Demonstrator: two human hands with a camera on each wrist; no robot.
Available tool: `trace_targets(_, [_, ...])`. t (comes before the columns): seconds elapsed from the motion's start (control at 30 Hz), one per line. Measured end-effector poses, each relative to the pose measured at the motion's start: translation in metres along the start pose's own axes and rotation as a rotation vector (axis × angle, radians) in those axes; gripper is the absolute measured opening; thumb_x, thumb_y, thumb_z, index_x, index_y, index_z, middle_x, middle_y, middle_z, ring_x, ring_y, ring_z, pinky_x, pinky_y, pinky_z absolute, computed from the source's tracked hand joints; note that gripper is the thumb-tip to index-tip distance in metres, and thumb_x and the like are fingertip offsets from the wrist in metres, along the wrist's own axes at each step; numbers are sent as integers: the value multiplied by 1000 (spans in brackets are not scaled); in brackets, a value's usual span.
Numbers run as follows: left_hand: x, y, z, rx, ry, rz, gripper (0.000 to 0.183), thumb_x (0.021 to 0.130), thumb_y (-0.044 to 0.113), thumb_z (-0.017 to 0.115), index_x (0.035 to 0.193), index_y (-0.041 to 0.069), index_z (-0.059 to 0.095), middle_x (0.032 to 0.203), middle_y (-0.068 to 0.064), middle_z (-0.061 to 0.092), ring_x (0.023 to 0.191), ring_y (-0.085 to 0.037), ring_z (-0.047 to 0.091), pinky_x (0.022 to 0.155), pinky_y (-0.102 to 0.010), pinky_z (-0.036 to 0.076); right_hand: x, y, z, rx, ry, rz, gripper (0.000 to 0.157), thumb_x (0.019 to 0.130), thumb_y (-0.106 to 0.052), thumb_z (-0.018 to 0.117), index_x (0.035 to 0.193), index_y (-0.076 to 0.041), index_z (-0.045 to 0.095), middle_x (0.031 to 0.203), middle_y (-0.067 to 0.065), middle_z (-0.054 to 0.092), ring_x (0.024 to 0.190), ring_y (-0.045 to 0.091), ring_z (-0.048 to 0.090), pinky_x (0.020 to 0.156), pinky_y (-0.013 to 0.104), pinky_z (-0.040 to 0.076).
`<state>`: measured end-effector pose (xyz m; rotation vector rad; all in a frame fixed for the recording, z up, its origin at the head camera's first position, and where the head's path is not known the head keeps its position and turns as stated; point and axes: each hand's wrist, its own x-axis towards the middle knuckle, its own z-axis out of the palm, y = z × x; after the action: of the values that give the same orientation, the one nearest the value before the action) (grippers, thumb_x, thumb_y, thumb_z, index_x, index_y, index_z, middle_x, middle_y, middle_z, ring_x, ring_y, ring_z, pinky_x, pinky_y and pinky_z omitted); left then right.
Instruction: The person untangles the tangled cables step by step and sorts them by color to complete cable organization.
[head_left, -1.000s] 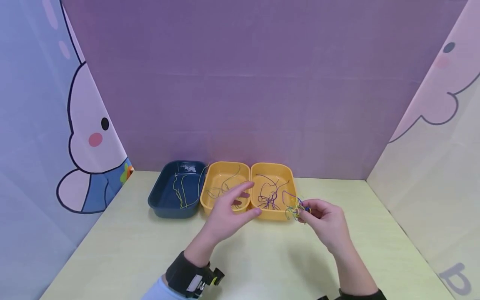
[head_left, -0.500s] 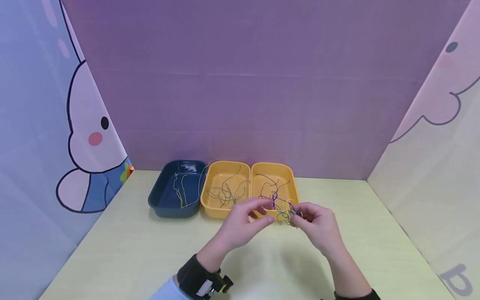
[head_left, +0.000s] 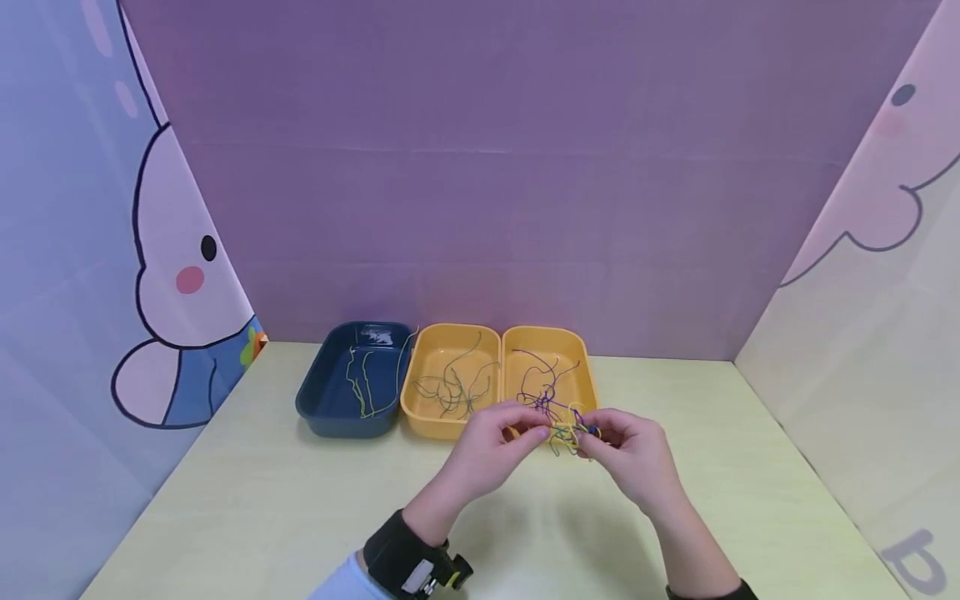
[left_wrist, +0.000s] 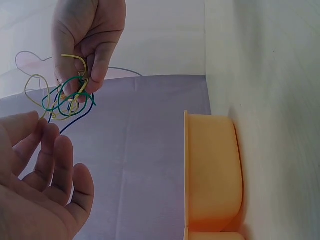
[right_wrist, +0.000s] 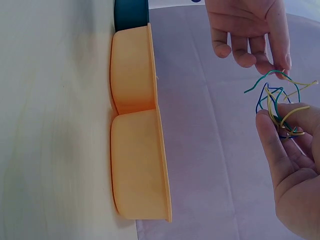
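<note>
A tangle of thin yellow, green and blue wires (right_wrist: 278,111) hangs between my hands in front of the right yellow tray. My right hand (head_left: 633,457) pinches it between thumb and fingers. From the left, my left hand (head_left: 491,450) pinches a yellow wire (left_wrist: 36,76) of the tangle at the tips of thumb and forefinger; its other fingers are loosely bent. Blue-purple wires (head_left: 534,367) lie in the right yellow tray (head_left: 566,337). Greenish wires (head_left: 450,385) are in the middle yellow tray (head_left: 427,350), and yellow wires (head_left: 354,382) in the dark blue tray (head_left: 318,392).
All three trays stand side by side at the back of the pale table (head_left: 247,500), close to the purple backdrop (head_left: 480,167). One yellow wire reaches over the blue tray's right rim. Printed cloth panels (head_left: 180,292) close off both sides.
My left hand has moved right and a little down to the tangle and now pinches a yellow wire. My right hand has brought the tangle slightly left and down.
</note>
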<state>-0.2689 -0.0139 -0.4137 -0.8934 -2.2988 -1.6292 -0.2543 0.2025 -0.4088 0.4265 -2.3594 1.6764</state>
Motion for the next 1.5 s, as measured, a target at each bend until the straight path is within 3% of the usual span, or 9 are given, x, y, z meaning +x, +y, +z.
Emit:
trace_targets(0.13, [0,0,-2,3,1,-27,11,94,26,64,100,20,71,92,13,65,74,-10,56,62,-27,50,0,0,-2,-7,-2,4,9,83,-2,73,92,-3,70,78,9,70,67,24,65,61,33,58])
trace_targets(0.37, [-2,4,-12,2,11,-135,13,97,32,58,102,23,66,88,7,64,73,-13,55,61,-29,50,-1,-4,-7,4,11,24,15,83,-8,74,95,0,70,81,11,70,69,25,66,64,35,58])
trace_targets(0.57, [-4,4,-23,-2,16,-140,14,99,31,55,103,20,63,87,5,61,75,-14,57,62,-32,51,-2,-17,-10,7,24,36,14,84,-3,72,96,3,68,83,14,69,70,27,66,66,39,57])
trace_targets(0.73, [-5,4,-35,-31,35,-115,15,100,29,53,102,16,62,88,-1,60,77,-15,55,63,-31,50,-1,-13,-16,-19,49,34,14,84,-9,74,95,-1,70,80,11,70,69,26,66,65,34,58])
trace_targets(0.97, [-4,9,-49,-34,110,-78,8,98,17,56,97,11,62,87,-6,61,79,-17,56,66,-29,49,1,-4,-19,-11,65,15,15,84,-13,75,95,-4,70,80,10,70,69,25,65,63,29,57])
trace_targets(1.23, [-9,40,-67,-40,191,-99,10,98,3,52,96,-3,59,84,-12,59,76,-18,57,63,-28,51,1,-3,-24,25,77,3,14,84,-8,73,95,0,69,83,13,69,71,26,66,66,31,57])
trace_targets(1.37, [-10,41,-78,-34,277,-73,10,98,3,52,95,-2,60,83,-12,60,74,-17,57,61,-26,49,2,-4,-28,53,88,-17,13,84,-2,72,95,3,68,85,18,68,72,26,66,66,31,57])
trace_targets(1.5, [-8,26,-85,-27,309,-90,10,98,7,54,95,1,61,84,-10,61,73,-17,56,56,-24,45,0,-14,-28,62,73,-25,12,84,2,70,95,6,67,85,21,67,72,28,66,66,31,57])
